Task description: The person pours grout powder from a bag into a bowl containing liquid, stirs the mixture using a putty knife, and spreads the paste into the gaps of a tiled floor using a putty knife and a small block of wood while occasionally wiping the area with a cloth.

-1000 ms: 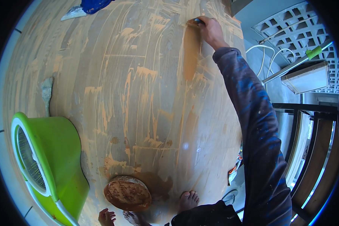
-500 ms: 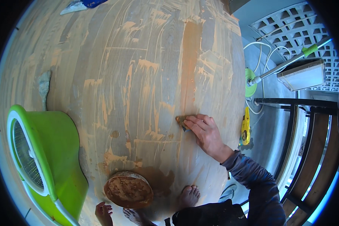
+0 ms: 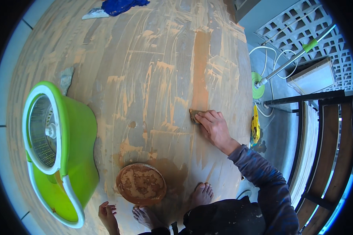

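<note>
My right hand (image 3: 215, 129) is closed around a small, putty-smeared scraper (image 3: 195, 116). The scraper's edge rests on the wood-plank floor, at the near end of an orange-brown filler stripe (image 3: 201, 70). That stripe runs away from me along a plank, and a fainter smear lies on the near side of the hand. My left hand (image 3: 108, 215) hangs at the lower edge with loosely bent fingers apart, holding nothing. Just beyond it stands a round bowl (image 3: 141, 184) of brown filler paste, close to my bare feet.
A green mop bucket (image 3: 80, 141) with a spinner basket stands at the left. Behind it lies a flat brush or broad blade (image 3: 66, 80). Far off is a blue cloth (image 3: 123, 5). Right of the floor are a mop (image 3: 259, 84), a yellow packet (image 3: 255, 127) and dark railings (image 3: 327, 149).
The whole view has shifted, bringing more of the bucket and blue cloth in. The scraper stays near the stripe's end, where the filler looks smoother, and a faint smear now shows on the near side.
</note>
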`<action>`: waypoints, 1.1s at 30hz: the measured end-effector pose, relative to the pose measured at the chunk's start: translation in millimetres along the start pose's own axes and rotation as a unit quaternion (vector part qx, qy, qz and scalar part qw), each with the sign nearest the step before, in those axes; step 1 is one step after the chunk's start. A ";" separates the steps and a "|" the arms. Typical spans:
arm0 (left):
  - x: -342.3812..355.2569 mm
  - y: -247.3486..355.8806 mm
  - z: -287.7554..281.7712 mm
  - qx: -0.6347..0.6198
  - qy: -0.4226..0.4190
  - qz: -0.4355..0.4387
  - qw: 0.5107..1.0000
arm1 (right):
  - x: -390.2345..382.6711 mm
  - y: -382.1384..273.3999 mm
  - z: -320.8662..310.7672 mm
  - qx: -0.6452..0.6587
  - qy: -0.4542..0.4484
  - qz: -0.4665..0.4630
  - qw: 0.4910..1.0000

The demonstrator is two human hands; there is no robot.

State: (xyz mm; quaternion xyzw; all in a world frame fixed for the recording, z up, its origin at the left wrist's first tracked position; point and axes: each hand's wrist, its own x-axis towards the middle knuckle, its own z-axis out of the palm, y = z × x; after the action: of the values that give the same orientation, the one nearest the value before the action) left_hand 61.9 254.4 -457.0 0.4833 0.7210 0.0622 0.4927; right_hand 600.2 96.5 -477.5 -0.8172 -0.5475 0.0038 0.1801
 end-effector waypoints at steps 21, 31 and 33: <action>-1.1 8.7 14.3 0.000 -0.101 0.046 0.994 | -85.4 -59.6 -9.1 0.042 -0.070 -0.008 0.997; -9.5 8.5 52.2 0.012 -0.236 0.136 0.962 | -45.0 -89.8 -17.6 0.271 -0.052 0.116 0.954; -13.4 9.2 54.6 -0.017 -0.236 0.125 0.964 | -9.2 -85.0 -0.9 0.186 -0.014 -0.024 0.982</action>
State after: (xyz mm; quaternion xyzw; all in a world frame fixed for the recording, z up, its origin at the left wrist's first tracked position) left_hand 110.5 228.0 -470.8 0.5621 0.5170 0.0196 0.6452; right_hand 520.8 116.6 -453.1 -0.7560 -0.5592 0.1124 0.3211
